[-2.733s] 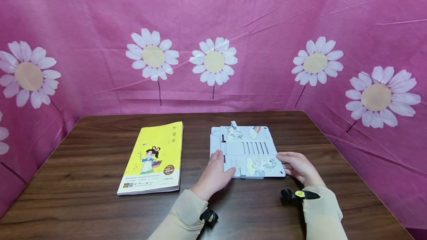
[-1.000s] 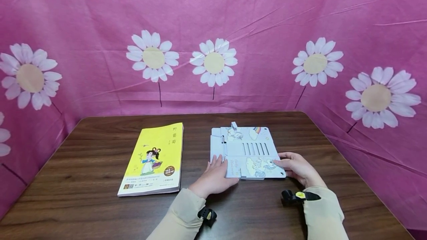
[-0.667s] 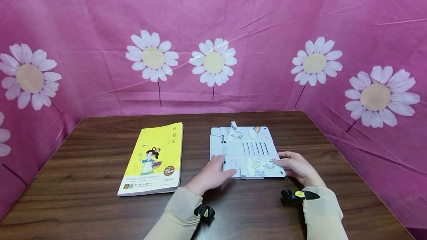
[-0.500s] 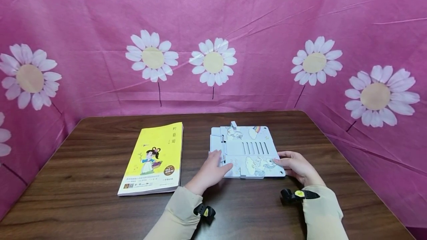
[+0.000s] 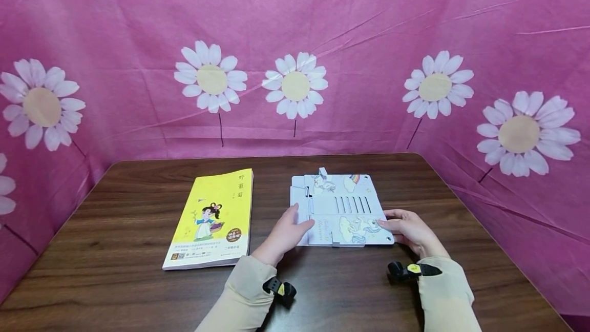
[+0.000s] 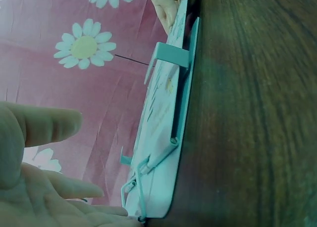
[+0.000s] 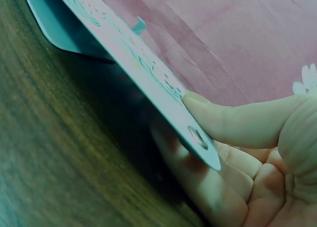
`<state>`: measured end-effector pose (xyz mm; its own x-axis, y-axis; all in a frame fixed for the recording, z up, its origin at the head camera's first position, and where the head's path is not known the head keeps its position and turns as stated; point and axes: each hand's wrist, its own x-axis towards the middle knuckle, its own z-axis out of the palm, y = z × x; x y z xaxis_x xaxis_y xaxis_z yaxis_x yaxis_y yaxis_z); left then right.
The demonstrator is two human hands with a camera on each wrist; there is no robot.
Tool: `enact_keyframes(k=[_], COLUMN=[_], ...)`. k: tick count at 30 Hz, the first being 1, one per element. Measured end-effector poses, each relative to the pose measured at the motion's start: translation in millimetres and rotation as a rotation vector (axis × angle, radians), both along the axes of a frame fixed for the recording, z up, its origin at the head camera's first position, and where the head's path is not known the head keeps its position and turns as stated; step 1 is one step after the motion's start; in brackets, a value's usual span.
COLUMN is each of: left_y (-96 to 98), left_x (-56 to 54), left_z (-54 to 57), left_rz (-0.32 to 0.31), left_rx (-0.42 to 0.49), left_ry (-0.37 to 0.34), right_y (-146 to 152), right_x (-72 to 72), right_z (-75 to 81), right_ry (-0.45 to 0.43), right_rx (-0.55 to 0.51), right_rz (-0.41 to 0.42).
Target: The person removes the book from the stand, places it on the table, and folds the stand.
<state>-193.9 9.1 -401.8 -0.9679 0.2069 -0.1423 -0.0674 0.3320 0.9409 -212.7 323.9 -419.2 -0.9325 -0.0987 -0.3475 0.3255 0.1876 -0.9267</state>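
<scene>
A pale book stand (image 5: 352,204) printed with unicorns and a rainbow lies folded low on the table, its slotted panel facing up. My right hand (image 5: 412,229) pinches its near right corner, thumb on top and fingers beneath; in the right wrist view the thumb (image 7: 218,120) presses beside the corner hole, with that edge raised off the wood. My left hand (image 5: 285,232) is at the stand's left edge, thumb and fingers spread. In the left wrist view its fingers (image 6: 74,185) reach out straight, fingertips right at the wire loop (image 6: 141,187).
A yellow book (image 5: 209,219) with a cartoon figure on its cover lies left of the stand. The brown wooden table (image 5: 115,250) ends at a pink flowered cloth (image 5: 359,127) behind and at both sides. Small clips (image 5: 322,172) stick up from the stand's edges.
My left hand has drawn back leftward off the panel's near left corner, its thumb and fingers spreading. My right thumb has come onto the stand's top. The stand and book stay in place.
</scene>
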Motion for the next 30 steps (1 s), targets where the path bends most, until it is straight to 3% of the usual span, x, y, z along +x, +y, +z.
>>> enact_keyframes(k=[16,26,30], left_y=[-11.8,-11.0,-13.0], left_x=[8.6,8.7,10.3], left_z=[14.8,12.4,17.4], left_rz=[-0.084,-0.067,-0.047], left_rx=[-0.032,-0.081,-0.058], left_ry=[-0.108,-0.064,-0.02], right_y=[-8.4,-3.6,4.7], right_x=[-3.7,-6.2,-3.6], right_z=[-4.1,-2.5,3.8], right_ry=[0.015,0.019,0.029], right_rx=[0.019,0.043,0.096], right_rz=[0.04,0.101,0.013])
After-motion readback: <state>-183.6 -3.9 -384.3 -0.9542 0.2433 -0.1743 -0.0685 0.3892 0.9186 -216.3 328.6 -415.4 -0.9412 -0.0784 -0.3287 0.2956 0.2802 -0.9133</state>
